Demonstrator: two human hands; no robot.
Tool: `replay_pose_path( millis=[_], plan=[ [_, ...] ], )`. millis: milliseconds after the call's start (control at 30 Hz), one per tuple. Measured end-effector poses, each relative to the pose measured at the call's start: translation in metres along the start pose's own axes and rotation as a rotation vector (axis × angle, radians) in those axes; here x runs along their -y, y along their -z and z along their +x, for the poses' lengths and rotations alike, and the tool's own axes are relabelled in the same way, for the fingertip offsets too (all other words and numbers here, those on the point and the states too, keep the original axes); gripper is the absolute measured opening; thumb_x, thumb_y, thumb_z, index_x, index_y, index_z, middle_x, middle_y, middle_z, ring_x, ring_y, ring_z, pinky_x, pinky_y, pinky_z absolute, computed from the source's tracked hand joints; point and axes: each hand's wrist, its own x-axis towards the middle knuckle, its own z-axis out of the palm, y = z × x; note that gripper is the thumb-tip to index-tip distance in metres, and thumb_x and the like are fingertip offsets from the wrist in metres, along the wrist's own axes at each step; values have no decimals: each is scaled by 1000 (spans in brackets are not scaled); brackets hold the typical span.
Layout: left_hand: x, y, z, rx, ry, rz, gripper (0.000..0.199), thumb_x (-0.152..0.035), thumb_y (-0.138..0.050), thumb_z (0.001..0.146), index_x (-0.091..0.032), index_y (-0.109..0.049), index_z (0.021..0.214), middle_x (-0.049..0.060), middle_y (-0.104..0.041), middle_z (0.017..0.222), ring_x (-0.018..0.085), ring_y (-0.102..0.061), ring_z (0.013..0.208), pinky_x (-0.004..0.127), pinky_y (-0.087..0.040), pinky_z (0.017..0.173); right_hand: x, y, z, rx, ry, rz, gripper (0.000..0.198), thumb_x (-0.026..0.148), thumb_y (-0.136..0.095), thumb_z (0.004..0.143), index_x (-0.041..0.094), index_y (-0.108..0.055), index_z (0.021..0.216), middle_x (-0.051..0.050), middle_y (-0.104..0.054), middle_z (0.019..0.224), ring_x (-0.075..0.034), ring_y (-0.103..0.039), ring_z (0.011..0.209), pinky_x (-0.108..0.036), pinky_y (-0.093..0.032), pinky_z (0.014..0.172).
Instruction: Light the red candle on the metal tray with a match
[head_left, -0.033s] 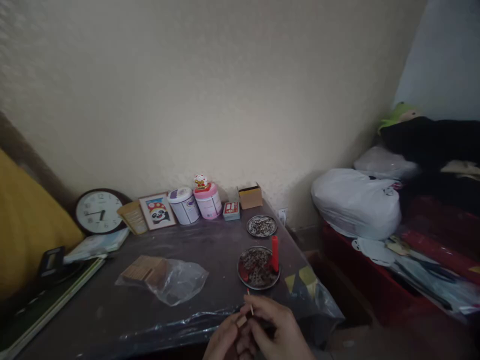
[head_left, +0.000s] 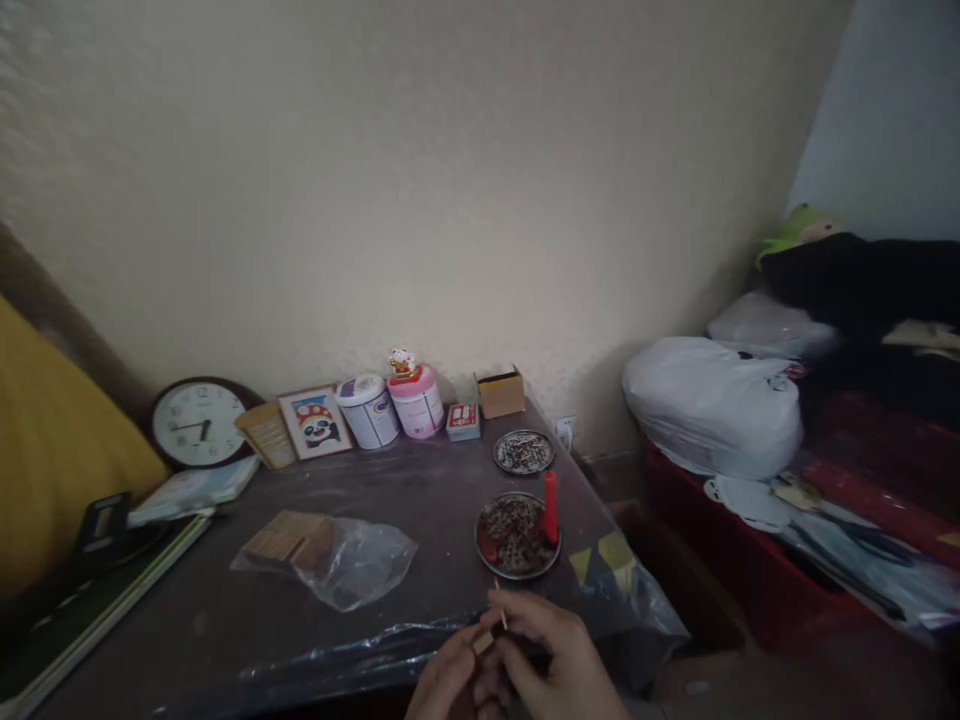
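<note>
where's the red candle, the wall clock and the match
red candle [head_left: 550, 506], head view, middle of its shaft
wall clock [head_left: 196, 423], head view, centre of its face
match [head_left: 499, 604], head view, mid stick

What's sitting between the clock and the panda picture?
A tan ribbed cup leans between the clock and the panda picture, seen in the head view.

Both hands are bare: the left hand [head_left: 450, 680] and the right hand [head_left: 559, 660] show no gloves, rings or watch (wrists run out of view, no sleeve visible).
</note>
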Motion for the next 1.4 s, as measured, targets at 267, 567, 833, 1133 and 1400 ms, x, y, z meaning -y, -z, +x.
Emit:
replay_pose_path(
  millis=[267,567,833,1133,1400],
  plan=[
    [-12,9,3,-34,24,-30,43,-44,-80,60,-19,-74,94,3,-70,70,16,-62,61,26,-46,54,13,8,9,-118,-217,400,34,45,-68,77,20,-69,100,-6,-72,88,-15,-66,59,-25,-51,55],
    [-14,12,4,-90,7,-121,42,-43,-83,55,-18,-74,88,0,-66,62,14,-59,54,26,-43,47,12,14,13,-260,-297,640,38,49,-73,72,15,-72,89,4,-53,53,-7,-46,45,-19,-37,45],
    [-15,7,1,-41,-20,-136,45,-44,-83,55,-17,-75,91,0,-66,62,14,-59,54,25,-44,47,10,13,14,-252,-315,602,38,48,-73,71,15,-72,88,-1,-63,60,-10,-50,51,-22,-40,49],
    [-11,6,2,-31,-62,-123,48,-45,-82,56,-15,-74,93,0,-65,63,14,-58,53,25,-42,45,10,14,13,-252,-298,573,34,46,-75,70,15,-72,82,0,-61,54,-8,-49,48,-20,-39,48],
    [-9,3,-3,-43,-65,-124,48,-46,-81,56,-14,-74,90,1,-65,63,14,-58,53,25,-43,47,5,14,14,-233,-269,502,33,46,-72,74,13,-71,77,0,-61,52,-8,-48,46,-19,-37,47]
  ],
)
